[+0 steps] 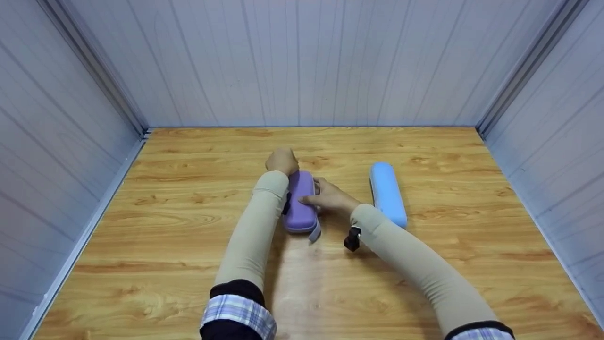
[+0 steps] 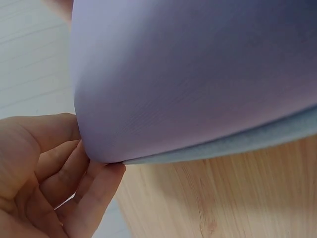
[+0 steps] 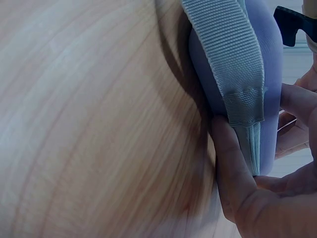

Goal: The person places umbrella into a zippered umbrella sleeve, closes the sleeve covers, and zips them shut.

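Note:
A purple zip-up hard case (image 1: 299,203) lies lengthwise on the wooden table between both hands. Its grey fabric strap (image 3: 228,59) hangs from the near end, beside the zip seam. At the far end, my left hand (image 1: 282,161) pinches the case's corner, thumb and fingertips right at the grey seam in the left wrist view. My right hand (image 1: 332,196) grips the right side, thumb on the lid and fingers along the seam (image 3: 252,148). The left forearm covers part of the case's left side in the head view. To the right lies a light-blue case (image 1: 389,193).
The wooden table (image 1: 165,226) meets a pale panelled wall (image 1: 297,61) at the back, with similar walls at left and right. My right forearm (image 1: 420,264) passes close in front of the blue case's near end. A black wrist mount (image 1: 352,239) sits on that arm.

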Demonstrator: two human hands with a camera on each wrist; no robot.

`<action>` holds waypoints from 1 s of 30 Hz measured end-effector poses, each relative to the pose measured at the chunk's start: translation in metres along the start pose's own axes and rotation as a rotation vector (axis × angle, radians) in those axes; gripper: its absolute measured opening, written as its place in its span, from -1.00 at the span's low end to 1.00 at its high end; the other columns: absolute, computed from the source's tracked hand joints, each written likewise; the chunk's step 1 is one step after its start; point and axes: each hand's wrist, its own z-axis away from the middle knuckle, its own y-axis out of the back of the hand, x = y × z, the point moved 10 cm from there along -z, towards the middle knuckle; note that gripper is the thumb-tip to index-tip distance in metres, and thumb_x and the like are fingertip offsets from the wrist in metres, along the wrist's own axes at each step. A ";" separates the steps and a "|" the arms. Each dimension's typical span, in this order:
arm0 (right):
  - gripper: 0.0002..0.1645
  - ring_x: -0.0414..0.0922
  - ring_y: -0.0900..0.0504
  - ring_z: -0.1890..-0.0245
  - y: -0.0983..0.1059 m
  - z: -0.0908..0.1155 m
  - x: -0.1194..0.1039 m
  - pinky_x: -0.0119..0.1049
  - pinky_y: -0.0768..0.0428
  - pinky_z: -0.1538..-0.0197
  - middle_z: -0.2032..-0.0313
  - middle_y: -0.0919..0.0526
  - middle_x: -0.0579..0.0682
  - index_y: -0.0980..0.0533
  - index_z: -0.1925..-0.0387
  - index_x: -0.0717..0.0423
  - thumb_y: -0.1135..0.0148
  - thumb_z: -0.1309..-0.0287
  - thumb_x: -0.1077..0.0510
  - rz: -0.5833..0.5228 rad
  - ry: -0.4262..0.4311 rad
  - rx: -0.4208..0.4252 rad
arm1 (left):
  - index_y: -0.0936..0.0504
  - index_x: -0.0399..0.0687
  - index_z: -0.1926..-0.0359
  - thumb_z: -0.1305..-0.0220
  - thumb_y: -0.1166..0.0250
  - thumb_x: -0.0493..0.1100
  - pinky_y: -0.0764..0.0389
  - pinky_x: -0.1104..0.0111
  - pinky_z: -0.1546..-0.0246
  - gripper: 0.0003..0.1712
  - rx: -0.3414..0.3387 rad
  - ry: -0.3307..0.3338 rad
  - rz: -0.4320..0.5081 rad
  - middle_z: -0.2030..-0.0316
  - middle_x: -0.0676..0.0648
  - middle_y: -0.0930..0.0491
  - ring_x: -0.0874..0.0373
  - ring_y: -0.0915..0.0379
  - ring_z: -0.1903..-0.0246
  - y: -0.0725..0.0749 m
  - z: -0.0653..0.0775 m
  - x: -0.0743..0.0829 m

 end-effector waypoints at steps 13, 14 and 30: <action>0.04 0.07 -0.65 -0.01 0.000 0.000 0.001 -0.18 -0.65 -0.03 -0.26 -0.41 0.29 -0.05 -0.48 0.28 -0.45 -0.16 0.09 -0.045 -0.002 -0.006 | -0.24 0.01 0.81 -0.11 -0.21 -0.35 -0.13 0.34 0.63 -0.53 0.059 -0.021 0.198 0.78 0.08 -0.15 0.17 -0.05 0.68 0.006 0.001 -0.013; 0.05 0.07 -0.65 -0.01 0.000 0.000 0.002 -0.18 -0.65 -0.03 -0.26 -0.41 0.29 -0.05 -0.48 0.28 -0.45 -0.16 0.09 -0.048 -0.006 -0.006 | -0.25 0.02 0.81 -0.09 -0.22 -0.35 -0.13 0.35 0.65 -0.54 0.063 -0.021 0.208 0.79 0.09 -0.15 0.19 -0.04 0.70 0.006 0.001 -0.014; 0.11 0.11 -0.48 -0.23 0.002 0.001 0.004 -0.11 -0.47 -0.26 -0.36 -0.32 0.29 0.02 -0.53 0.23 -0.44 -0.17 0.05 -0.012 -0.035 0.002 | -0.78 -0.26 0.16 -0.37 -0.29 -0.22 -0.62 0.35 0.30 -0.80 -0.126 -0.094 0.328 0.28 -0.16 -0.72 0.08 -0.59 0.36 -0.007 0.005 -0.027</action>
